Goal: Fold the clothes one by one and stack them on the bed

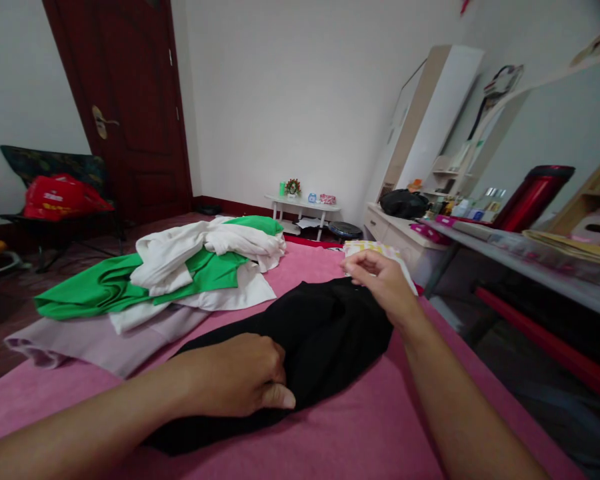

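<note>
A home bedroom: clothes [330,327] lie on a pink cover [305,263] over what is probably a bed, its frame hidden; around it stand a panelled door [130,120], chair [50,162], drawer unit [380,223] and small white table [303,202] with a plant [293,187].

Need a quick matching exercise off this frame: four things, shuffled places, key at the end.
Things:
1. Red bag
2. Black garment
3. Lilac garment
4. Potted plant

Places:
A. Under the left hand
B. On the low white table by the far wall
C. On the chair near the door
D. Partly beneath the green cloth

Pairs: 1-C; 2-A; 3-D; 4-B
</note>
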